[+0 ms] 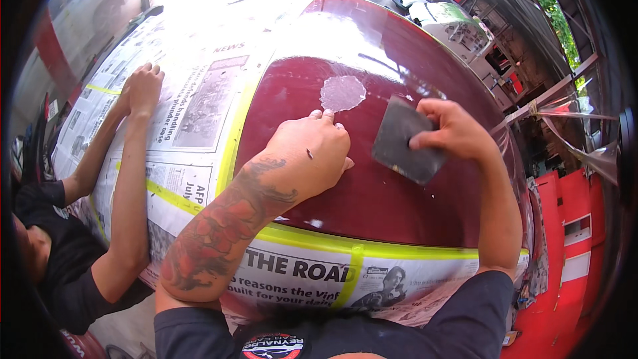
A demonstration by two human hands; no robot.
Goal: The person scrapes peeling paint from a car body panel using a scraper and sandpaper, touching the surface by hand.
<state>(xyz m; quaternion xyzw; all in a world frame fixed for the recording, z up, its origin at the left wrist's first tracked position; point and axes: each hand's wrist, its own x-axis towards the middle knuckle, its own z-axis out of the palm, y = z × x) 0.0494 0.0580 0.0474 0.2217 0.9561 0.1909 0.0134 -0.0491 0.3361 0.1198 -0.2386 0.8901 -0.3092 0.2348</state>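
My left hand (311, 149) rests on a dark red car panel (299, 213), fingers slightly bent and thumb apart, fingertips just below an irregular pale grey patch (342, 93). To the right, my right hand (445, 129) grips a dark grey rectangular sheet or pad (402, 146), tilted over the panel; whether it touches the paint I cannot tell. Newspaper (199, 106) edged with yellow tape (226, 166) covers the left and near sides of the panel.
A co-worker's hands (143, 86) and arms lie over the newspaper at left. Beyond are a bright glare, red-and-white panels (558, 266) at right, clear plastic sheeting (585, 146), metal framing and a cluttered workshop (485, 60).
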